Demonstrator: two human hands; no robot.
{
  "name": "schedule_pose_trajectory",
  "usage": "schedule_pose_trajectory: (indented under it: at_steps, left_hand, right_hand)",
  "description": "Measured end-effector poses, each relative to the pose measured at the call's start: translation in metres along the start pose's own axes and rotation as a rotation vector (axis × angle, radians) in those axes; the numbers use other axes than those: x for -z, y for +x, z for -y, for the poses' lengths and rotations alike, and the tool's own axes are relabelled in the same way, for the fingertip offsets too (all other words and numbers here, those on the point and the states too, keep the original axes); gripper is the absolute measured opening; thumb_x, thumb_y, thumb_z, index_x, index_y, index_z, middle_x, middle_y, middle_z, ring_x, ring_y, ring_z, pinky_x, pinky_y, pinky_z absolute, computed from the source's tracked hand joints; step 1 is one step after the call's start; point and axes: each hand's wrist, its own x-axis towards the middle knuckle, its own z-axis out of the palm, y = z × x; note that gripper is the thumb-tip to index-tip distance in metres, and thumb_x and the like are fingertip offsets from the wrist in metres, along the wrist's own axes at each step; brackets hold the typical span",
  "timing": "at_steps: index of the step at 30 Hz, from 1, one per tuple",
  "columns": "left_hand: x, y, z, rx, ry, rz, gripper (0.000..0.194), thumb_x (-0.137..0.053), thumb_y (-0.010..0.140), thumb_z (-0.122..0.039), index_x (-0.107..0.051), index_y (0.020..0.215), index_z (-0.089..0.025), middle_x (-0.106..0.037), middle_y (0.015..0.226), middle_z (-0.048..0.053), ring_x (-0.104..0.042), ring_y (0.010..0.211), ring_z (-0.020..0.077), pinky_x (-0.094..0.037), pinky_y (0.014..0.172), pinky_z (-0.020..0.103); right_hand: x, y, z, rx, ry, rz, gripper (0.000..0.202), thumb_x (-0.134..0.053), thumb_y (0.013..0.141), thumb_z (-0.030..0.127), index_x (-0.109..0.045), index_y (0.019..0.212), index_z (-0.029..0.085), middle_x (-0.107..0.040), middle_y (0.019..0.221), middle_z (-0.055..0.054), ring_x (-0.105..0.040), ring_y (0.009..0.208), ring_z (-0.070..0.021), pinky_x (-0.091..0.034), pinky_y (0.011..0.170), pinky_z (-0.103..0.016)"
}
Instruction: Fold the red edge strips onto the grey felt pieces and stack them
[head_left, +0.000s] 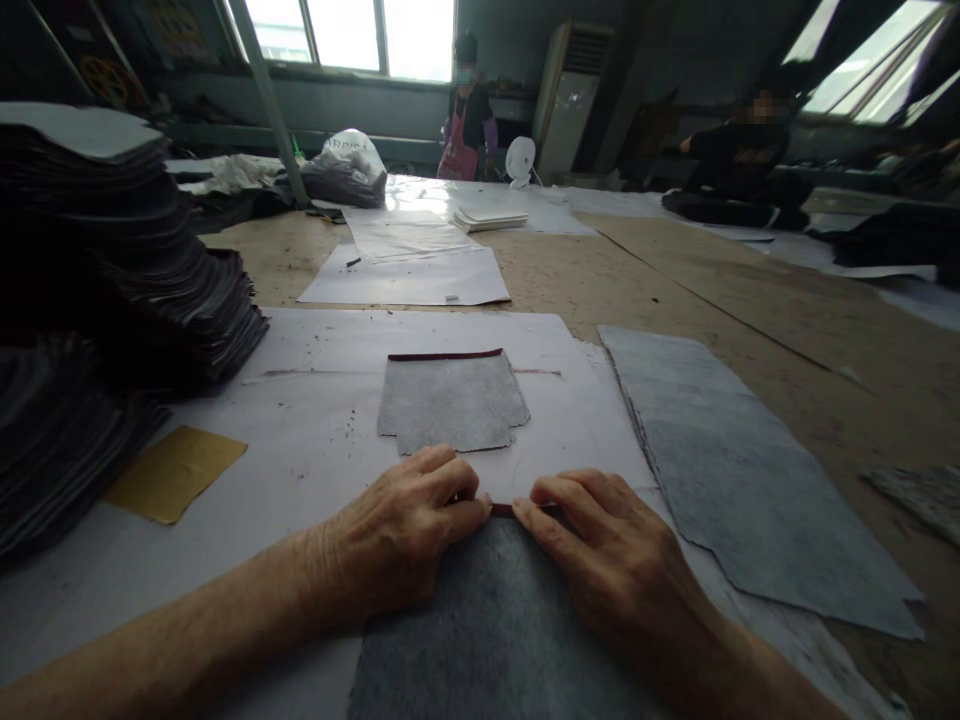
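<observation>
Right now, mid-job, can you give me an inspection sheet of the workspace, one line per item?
Surface: white sheet over a brown tabletop; dark specks on the sheet.
Job's things: near grey piece with a dark red edge; small grey piece flat beyond the hands, a dark red strip along its far side.
Clutter: dark stacks and a yellowish piece at left; large grey panel at right.
Hands: left hand and right hand both pinch the dark red edge, slightly apart.
Cables: nothing seen.
Surroundings: person in a pink apron and another person farther off; bright windows.
</observation>
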Motion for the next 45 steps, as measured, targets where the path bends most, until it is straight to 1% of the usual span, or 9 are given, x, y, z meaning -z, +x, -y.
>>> schedule_pose_trajectory:
  at_steps: [7, 11, 14, 17, 20, 26, 31, 40, 45]
  left_hand:
    - [0.000, 0.002, 0.000, -0.013, 0.064, 0.013, 0.030, -0.040, 0.075, -0.001, -0.056, 0.096, -0.013, -0.052, 0.081, 0.006, -0.042, 0.073, 0.0156, -0.044, 0.067, 0.030]
    - [0.001, 0.002, 0.003, -0.016, 0.069, 0.031, 0.030, -0.042, 0.075, -0.002, -0.056, 0.098, -0.015, -0.052, 0.083, 0.004, -0.043, 0.074, 0.0153, -0.042, 0.068, 0.031]
    - [0.003, 0.001, 0.003, -0.042, 0.062, 0.025, 0.031, -0.044, 0.074, -0.003, -0.056, 0.100, -0.015, -0.053, 0.084, 0.004, -0.043, 0.075, 0.0156, -0.041, 0.069, 0.032]
    - [0.005, 0.003, 0.001, -0.043, 0.060, 0.041, 0.028, -0.043, 0.074, -0.002, -0.057, 0.096, -0.014, -0.052, 0.083, 0.005, -0.044, 0.075, 0.0155, -0.041, 0.069, 0.031]
    - [0.007, 0.004, 0.000, -0.037, 0.063, 0.067, 0.026, -0.039, 0.076, -0.001, -0.058, 0.090, -0.014, -0.052, 0.081, 0.005, -0.044, 0.074, 0.0152, -0.041, 0.069, 0.031]
    - [0.012, -0.006, 0.008, -0.067, 0.032, 0.003, 0.033, -0.039, 0.079, 0.000, -0.054, 0.103, -0.015, -0.054, 0.086, 0.005, -0.047, 0.078, 0.0142, -0.045, 0.072, 0.029]
    - [0.022, -0.018, 0.015, -0.019, 0.004, -0.039, 0.035, -0.039, 0.076, 0.003, -0.054, 0.102, -0.015, -0.055, 0.086, 0.006, -0.048, 0.077, 0.0144, -0.046, 0.067, 0.028]
    - [0.022, -0.020, 0.017, -0.039, -0.019, 0.029, 0.026, -0.039, 0.079, -0.001, -0.056, 0.096, -0.011, -0.053, 0.085, 0.007, -0.043, 0.074, 0.0151, -0.044, 0.068, 0.030]
    - [0.025, -0.018, 0.015, -0.082, 0.037, 0.131, 0.026, -0.037, 0.079, -0.002, -0.056, 0.096, -0.009, -0.053, 0.082, 0.009, -0.042, 0.074, 0.0174, -0.043, 0.069, 0.033]
  right_hand:
    - [0.004, 0.003, 0.005, 0.077, -0.040, 0.080, 0.026, -0.037, 0.088, 0.009, -0.061, 0.095, 0.010, -0.060, 0.085, -0.007, -0.050, 0.080, -0.0167, -0.042, 0.073, -0.034]
    - [0.004, 0.005, 0.006, 0.107, -0.044, 0.118, 0.027, -0.036, 0.087, 0.008, -0.063, 0.085, 0.011, -0.059, 0.082, -0.006, -0.049, 0.077, -0.0164, -0.041, 0.075, -0.035]
    - [0.006, 0.009, 0.010, 0.087, -0.086, 0.134, 0.031, -0.033, 0.085, 0.007, -0.063, 0.084, 0.011, -0.059, 0.082, -0.008, -0.049, 0.080, -0.0196, -0.039, 0.078, -0.039]
    - [0.005, 0.014, 0.016, 0.037, -0.074, 0.164, 0.032, -0.032, 0.083, 0.006, -0.063, 0.082, 0.012, -0.057, 0.078, -0.009, -0.048, 0.075, -0.0201, -0.040, 0.070, -0.038]
    - [0.000, 0.015, 0.020, 0.009, -0.046, 0.113, 0.030, -0.033, 0.082, 0.005, -0.063, 0.081, 0.011, -0.055, 0.072, -0.007, -0.046, 0.067, -0.0179, -0.040, 0.062, -0.033]
    - [-0.008, 0.011, 0.022, 0.056, -0.090, 0.056, 0.028, -0.036, 0.086, 0.007, -0.063, 0.078, 0.009, -0.058, 0.074, -0.007, -0.049, 0.070, -0.0177, -0.040, 0.064, -0.033]
    - [-0.007, 0.013, 0.022, 0.052, -0.082, 0.038, 0.031, -0.032, 0.088, 0.006, -0.063, 0.093, 0.005, -0.061, 0.081, -0.007, -0.050, 0.069, -0.0158, -0.039, 0.070, -0.036]
    - [-0.007, 0.020, 0.019, 0.085, -0.118, 0.132, 0.037, -0.028, 0.087, 0.007, -0.059, 0.107, 0.007, -0.061, 0.078, -0.005, -0.049, 0.067, -0.0166, -0.039, 0.075, -0.040]
    - [-0.011, 0.031, 0.030, 0.158, -0.280, 0.150, 0.039, -0.028, 0.079, 0.002, -0.065, 0.094, 0.004, -0.062, 0.083, -0.012, -0.051, 0.077, -0.0229, -0.039, 0.081, -0.047]
